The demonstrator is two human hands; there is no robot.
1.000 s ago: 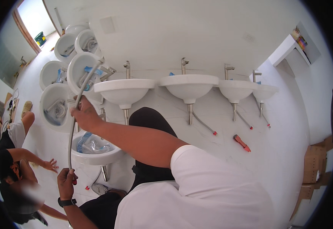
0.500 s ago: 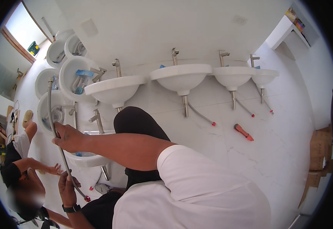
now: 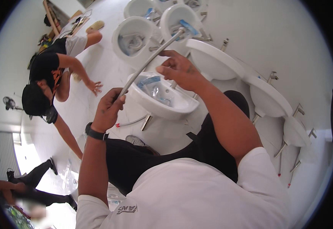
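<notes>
A grey flexible braided hose (image 3: 145,62) slants across the middle of the view, its metal end fitting near the top. My left hand (image 3: 108,108), with a black band on its wrist, is closed round the hose's lower part, so that end is hidden. Close beside the upper part, my right hand (image 3: 180,70) has thumb and fingers apart; the index finger comes up to the hose, and contact is unclear. Below the hose stands a white washbasin (image 3: 166,112) with plastic-wrapped parts inside. A metal drain pipe (image 3: 146,123) and a red-tipped hose (image 3: 132,123) come out beneath it.
More white basins (image 3: 134,57) with bagged parts stand beyond. A row of basins with taps (image 3: 269,97) runs along the right. At left a co-worker in black (image 3: 46,78) leans down, one hand spread; another person's legs (image 3: 40,175) show lower left.
My view has turned left, bringing the co-worker and basins further into it. My right hand, earlier closed on the hose, now has its fingers apart. The left hand still holds the hose.
</notes>
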